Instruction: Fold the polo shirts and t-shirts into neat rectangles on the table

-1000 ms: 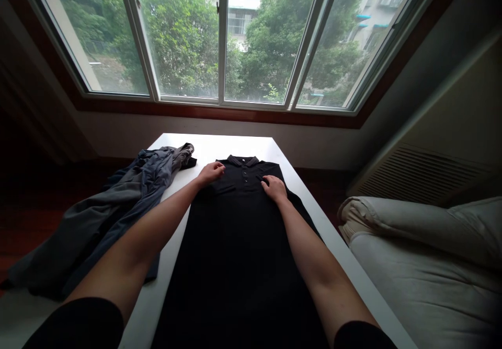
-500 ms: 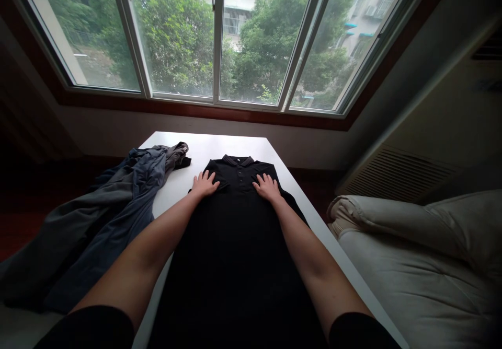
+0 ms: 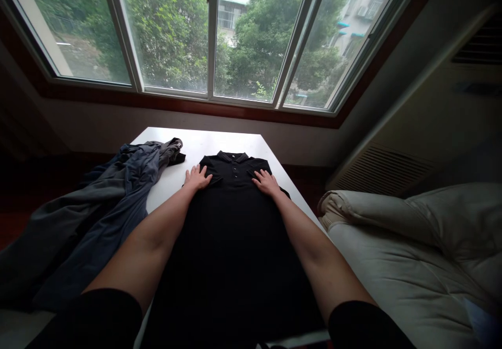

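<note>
At eleven o'clock on the black shirt, the left hand rests open, palm down; at one, the right hand likewise. The shirt lies on the white surface, collar at twelve; rumpled clothes sit at nine.

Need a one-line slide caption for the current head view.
Both hands rest spread on a black collared shirt laid on a white table, beside piled clothes.

Left hand, loosely curled a second ago, now spread on the black shirt, farther out and lower from collar. Right hand opened too, fingers now extended. Pale blue patch newly in view by sofa.
</note>
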Demonstrator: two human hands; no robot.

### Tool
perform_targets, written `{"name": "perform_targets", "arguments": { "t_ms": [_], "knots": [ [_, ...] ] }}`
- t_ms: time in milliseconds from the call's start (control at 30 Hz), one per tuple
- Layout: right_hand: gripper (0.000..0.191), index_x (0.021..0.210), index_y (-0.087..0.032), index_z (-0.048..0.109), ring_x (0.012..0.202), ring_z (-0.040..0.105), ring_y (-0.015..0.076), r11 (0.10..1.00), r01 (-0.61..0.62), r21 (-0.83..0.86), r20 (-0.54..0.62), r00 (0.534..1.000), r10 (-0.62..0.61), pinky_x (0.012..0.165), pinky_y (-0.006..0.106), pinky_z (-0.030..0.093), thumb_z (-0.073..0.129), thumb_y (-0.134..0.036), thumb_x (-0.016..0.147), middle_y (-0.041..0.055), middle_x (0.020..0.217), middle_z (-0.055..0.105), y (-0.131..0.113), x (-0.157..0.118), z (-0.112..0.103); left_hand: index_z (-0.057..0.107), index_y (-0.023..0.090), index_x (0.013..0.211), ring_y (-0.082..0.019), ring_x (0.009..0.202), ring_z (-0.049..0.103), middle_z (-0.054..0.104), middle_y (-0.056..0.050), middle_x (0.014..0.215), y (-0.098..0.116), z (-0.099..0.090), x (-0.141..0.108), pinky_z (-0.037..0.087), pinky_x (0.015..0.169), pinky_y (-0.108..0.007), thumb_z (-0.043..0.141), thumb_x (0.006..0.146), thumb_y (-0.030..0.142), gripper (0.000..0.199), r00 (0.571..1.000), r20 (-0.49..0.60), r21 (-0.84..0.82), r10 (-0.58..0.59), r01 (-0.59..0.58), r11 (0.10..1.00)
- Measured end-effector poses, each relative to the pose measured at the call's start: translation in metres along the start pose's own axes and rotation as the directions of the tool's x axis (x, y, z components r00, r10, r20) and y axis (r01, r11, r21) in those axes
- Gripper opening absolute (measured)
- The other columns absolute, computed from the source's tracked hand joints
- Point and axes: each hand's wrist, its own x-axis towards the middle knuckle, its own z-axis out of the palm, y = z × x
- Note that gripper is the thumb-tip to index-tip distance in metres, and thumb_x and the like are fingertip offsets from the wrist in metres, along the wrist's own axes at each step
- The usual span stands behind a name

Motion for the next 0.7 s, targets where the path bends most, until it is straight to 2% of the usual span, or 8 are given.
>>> {"name": "perform_targets", "arguments": {
  "t_ms": [200,400,700],
  "knots": [
    [0.074,0.164,-0.031,0.027,0.159,0.01,0.0301,1.0,-0.023,-0.013,0.033,0.999,0.023,0.125,0.054,0.009,0.028,-0.071,0.102,0.0076,0.172,0.015,-0.011,-0.002,0.001,0.027,0.022,0.165,-0.034,0.159,0.003,0.011,-0.008,0.173,-0.013,-0.003,0.002,0.002,0.125,-0.058,0.029,0.096,0.071,0.084,1.0,0.003,0.001,-0.013,0.013,1.0],
    [0.075,0.165,-0.032,0.026,0.159,0.008,0.0291,1.0,-0.01,-0.001,0.043,0.999,0.01,0.126,0.052,0.008,0.026,-0.073,0.102,0.0068,0.173,0.013,-0.012,0.002,0.0,0.025,0.021,0.165,-0.036,0.159,0.0,0.01,-0.01,0.173,-0.025,-0.001,0.012,0.0,0.124,-0.06,0.028,0.094,0.073,0.088,0.997,-0.013,0.002,-0.073,0.073,0.997],
    [0.074,0.165,-0.03,0.025,0.159,0.007,0.0278,1.0,-0.017,0.007,0.048,0.999,0.016,0.126,0.052,0.007,0.026,-0.071,0.103,0.0077,0.173,0.012,-0.025,0.01,-0.003,0.034,0.033,0.162,-0.04,0.158,-0.001,0.015,-0.009,0.173,-0.024,-0.013,0.011,-0.002,0.12,-0.067,0.032,0.094,0.072,0.079,0.98,-0.049,0.005,-0.192,0.192,0.981]
  ]
}}
